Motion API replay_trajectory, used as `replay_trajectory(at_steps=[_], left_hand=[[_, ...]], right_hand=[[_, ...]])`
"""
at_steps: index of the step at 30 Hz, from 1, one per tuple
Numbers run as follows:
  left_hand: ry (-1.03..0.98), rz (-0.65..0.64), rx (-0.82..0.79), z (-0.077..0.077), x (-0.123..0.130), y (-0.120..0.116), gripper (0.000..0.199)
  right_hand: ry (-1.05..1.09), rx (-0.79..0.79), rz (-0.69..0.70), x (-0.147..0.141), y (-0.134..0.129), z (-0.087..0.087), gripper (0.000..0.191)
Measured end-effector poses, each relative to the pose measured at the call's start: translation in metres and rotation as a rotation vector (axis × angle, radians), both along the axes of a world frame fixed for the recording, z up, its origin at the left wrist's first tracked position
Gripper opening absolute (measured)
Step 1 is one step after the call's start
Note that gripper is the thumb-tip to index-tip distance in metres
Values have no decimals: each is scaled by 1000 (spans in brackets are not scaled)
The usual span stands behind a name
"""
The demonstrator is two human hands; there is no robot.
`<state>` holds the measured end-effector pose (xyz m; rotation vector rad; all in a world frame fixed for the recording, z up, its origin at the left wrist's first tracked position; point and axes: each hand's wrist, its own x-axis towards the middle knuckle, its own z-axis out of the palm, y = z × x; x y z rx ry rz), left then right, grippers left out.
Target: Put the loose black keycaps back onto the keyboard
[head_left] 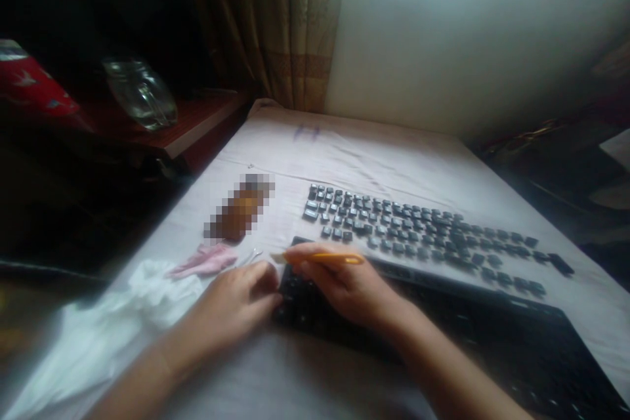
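My right hand (339, 282) is closed around a slim yellow-orange brush (339, 257). The pale tip of the brush points left, above the end of the keyboard. My left hand (249, 292) is closed, its fingers curled and thumb pressed in, at the keyboard's left end; whatever is between the fingers is hidden. The black keyboard (492, 335) lies under my right wrist, much of its surface bare of keycaps. Beyond it, loose black keycaps (403, 226) are spread in rows on the pale cloth (275, 151).
Left of my left hand are a pink cloth (209, 260) and a crumpled white cloth (113, 315). A blurred-out brown item (239, 210) lies behind them. On a wooden table (197, 125) at left stand a glass jar (142, 95) and a red patterned container (32, 82). Curtain (300, 26) and wall stand behind.
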<state>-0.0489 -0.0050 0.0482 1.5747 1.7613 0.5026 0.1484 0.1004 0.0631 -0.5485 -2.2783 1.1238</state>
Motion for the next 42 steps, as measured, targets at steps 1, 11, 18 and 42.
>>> replay_trajectory(at_steps=[1, 11, 18, 42], left_hand=[[3, 0, 4, 0, 0, 0, 15], [-11, -6, -11, -1, 1, 0, 19], [-15, 3, -9, 0, 2, -1, 20], [-46, -7, -79, -2, -5, -3, 20]], right_hand=[[38, -14, -25, 1, 0, -1, 23], [-70, 91, -2, 6, 0, 0, 24], [-19, -1, -49, 14, -2, 2, 23], [223, -72, -171, 14, 1, -6, 22]])
